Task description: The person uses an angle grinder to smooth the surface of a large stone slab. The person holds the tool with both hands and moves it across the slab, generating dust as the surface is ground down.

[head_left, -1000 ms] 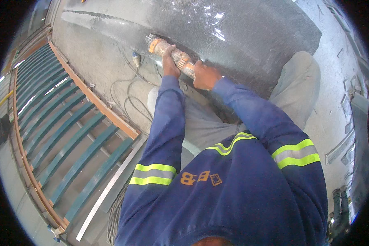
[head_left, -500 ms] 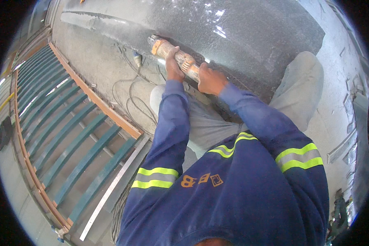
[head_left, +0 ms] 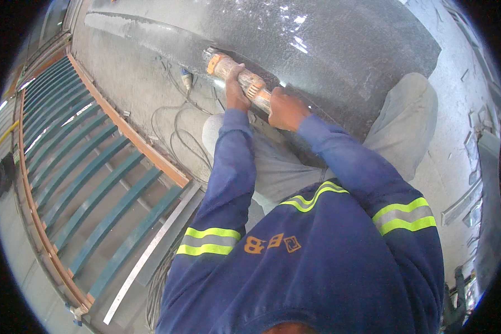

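An orange, dust-covered angle grinder [head_left: 225, 65] is held in both of my hands, its head at the near edge of a large dark stone slab [head_left: 362, 50]. My left hand [head_left: 237, 92] wraps round the middle of its body. Farther back, my right hand [head_left: 287, 108] grips the rear handle end, to the right of the left one. The disc is hidden behind the grinder's head and dust. Pale dust coats the slab along its near left edge, and bright reflections lie on its top.
On the left stands a rack [head_left: 107, 168] of green slats in an orange-brown frame. A grey cable [head_left: 176, 125] loops on the dusty floor beside a plug connector [head_left: 186, 79]. Offcuts and strips [head_left: 463, 201] lie at the right. My knees are bent close to the slab.
The view has shifted very slightly. Both hands keep their hold on the grinder, which stays at nearly the same place on the slab's edge.
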Action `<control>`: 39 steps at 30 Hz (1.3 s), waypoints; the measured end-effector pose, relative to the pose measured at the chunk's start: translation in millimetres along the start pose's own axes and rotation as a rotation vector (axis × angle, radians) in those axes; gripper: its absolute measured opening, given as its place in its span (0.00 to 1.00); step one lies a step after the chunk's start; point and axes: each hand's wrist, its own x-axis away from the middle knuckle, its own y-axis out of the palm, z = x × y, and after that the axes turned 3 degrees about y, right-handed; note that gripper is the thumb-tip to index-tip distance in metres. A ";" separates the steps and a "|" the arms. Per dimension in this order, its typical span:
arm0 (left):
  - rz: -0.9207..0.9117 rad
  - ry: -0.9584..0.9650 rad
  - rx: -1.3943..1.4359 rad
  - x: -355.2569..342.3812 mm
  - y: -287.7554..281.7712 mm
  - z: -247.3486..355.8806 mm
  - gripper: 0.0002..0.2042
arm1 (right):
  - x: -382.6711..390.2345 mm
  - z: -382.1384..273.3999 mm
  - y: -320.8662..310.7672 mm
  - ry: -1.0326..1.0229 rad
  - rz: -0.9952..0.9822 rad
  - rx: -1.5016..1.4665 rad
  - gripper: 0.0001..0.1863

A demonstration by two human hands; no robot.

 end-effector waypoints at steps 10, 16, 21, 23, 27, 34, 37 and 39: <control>-0.017 -0.017 0.010 -14.7 -12.5 -5.1 0.14 | -6.7 3.7 7.2 -0.002 0.026 -0.008 0.24; -0.014 -0.016 -0.006 -17.7 -11.1 2.6 0.13 | -10.0 0.2 5.8 -0.037 0.036 -0.041 0.24; 0.001 -0.040 0.015 -4.2 -0.5 5.0 0.13 | -2.3 -1.8 -2.5 -0.026 -0.002 -0.046 0.25; -0.005 -0.007 0.000 2.8 4.1 3.8 0.13 | 0.4 0.4 -0.3 -0.002 0.014 -0.012 0.26; -0.010 -0.021 0.029 4.9 1.7 2.5 0.15 | 10.0 -3.0 -6.1 -0.010 0.007 0.009 0.26; -0.023 -0.018 0.017 -9.3 -8.6 -1.5 0.16 | -1.4 1.8 3.2 0.002 0.034 0.006 0.25; -0.027 -0.005 -0.010 -14.9 -11.2 -2.7 0.15 | -10.0 3.7 6.9 -0.001 0.022 -0.013 0.25; -0.030 -0.014 -0.012 -22.0 -15.1 -0.7 0.14 | -18.2 5.0 13.0 -0.015 0.042 -0.016 0.24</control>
